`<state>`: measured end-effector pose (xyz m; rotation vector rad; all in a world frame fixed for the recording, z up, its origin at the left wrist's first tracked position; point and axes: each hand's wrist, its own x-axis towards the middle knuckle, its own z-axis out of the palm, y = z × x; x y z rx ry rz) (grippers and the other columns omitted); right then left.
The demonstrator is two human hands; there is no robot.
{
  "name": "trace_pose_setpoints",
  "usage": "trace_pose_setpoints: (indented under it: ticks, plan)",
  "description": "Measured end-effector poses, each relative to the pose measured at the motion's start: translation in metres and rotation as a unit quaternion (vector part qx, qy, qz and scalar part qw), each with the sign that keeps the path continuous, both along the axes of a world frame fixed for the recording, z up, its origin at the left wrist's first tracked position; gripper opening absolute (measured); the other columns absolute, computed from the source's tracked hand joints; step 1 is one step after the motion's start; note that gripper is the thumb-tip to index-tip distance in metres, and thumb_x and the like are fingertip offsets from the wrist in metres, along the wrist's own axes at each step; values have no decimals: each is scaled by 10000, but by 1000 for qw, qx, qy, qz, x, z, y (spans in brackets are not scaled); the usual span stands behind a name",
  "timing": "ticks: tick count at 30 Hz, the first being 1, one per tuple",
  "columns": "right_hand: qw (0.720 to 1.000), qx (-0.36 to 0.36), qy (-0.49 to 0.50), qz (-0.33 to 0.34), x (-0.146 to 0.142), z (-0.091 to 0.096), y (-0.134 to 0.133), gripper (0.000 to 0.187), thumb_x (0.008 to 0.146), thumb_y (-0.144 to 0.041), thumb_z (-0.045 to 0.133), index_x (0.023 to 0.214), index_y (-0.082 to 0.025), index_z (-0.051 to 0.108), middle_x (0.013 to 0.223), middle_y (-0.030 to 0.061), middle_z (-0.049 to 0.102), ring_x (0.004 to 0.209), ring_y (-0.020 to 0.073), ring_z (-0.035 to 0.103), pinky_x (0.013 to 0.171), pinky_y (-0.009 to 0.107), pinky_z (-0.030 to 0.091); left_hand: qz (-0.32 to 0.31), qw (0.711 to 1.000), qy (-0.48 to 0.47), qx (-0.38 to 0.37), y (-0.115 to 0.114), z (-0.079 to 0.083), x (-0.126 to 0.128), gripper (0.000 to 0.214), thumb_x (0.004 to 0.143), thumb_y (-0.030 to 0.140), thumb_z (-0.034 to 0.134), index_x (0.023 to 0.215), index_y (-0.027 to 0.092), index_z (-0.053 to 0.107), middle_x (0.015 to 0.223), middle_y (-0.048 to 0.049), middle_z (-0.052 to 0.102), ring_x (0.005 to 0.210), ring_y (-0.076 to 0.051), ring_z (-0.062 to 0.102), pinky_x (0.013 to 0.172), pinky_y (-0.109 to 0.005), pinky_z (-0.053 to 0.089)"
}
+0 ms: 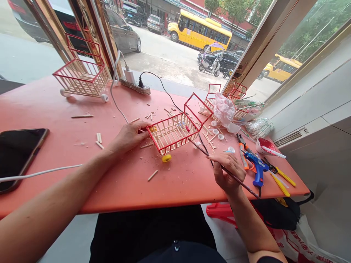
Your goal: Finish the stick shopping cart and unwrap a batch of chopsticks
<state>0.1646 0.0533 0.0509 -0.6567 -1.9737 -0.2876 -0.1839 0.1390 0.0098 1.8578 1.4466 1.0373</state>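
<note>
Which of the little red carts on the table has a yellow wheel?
The cart in the middle, touched by the left hand, with a yellow wheel at its near corner. The cart at the back left stands on white wheels.

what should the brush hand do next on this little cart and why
Probably ease the tip of the thin dark paintbrush onto the small red-rimmed wooden-stick cart: the left hand grips its end, the right hand aims the brush at its side, and its slats look bare wood.
</note>
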Motion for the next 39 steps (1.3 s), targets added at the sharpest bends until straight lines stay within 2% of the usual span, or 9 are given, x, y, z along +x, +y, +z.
trace_pose_setpoints:
  ticks: [3,9,13,19,24,31,39]
  plan:
    - [1000,10,6,-3,0,0,0,316,962,-21,619,1146,-241,751,895,46,850,791,198,820,727,326,624,0,1000,-2,-4,0,0,0,470,859,546,631,1083,198,853,1156,-102,822,1013,-297,748,891,-354,592]
    - [999,-44,2,-4,-4,2,-1,279,976,-32,625,1093,-245,763,887,26,851,778,192,814,725,331,606,9,1000,5,-19,-3,5,2,474,837,521,615,1068,179,848,1129,-103,816,970,-286,749,879,-346,587]
    - [998,-58,-8,-4,-4,2,-1,250,977,-39,628,1048,-245,751,859,9,845,724,175,786,711,323,574,12,1000,12,-14,-3,7,4,459,823,509,604,1018,174,850,1098,-99,815,923,-272,749,861,-337,596]
    - [997,-74,3,-26,-2,-2,0,208,1008,-82,636,1053,-243,760,887,24,854,723,186,772,730,345,578,11,1000,7,-9,-2,6,3,469,823,506,614,1056,181,860,1112,-93,821,946,-275,754,870,-335,600]
    - [993,-112,26,4,0,-5,1,210,1014,-87,645,1063,-246,772,898,22,854,763,189,783,738,338,594,8,1000,5,-5,-1,4,2,463,830,509,619,1052,180,859,1104,-93,823,933,-269,751,870,-333,601]
    - [979,-165,116,39,5,-13,0,208,1042,-138,644,1134,-254,789,937,40,855,845,217,816,793,378,639,5,1000,7,-4,0,3,2,468,841,515,610,1050,172,852,1126,-103,816,946,-269,745,881,-332,590]
    - [990,-113,82,1,4,-11,0,196,1028,-105,645,1089,-247,766,912,34,848,803,205,794,773,377,608,11,1000,4,-9,-1,3,2,481,836,516,609,1072,175,852,1109,-100,815,944,-274,743,879,-342,593]
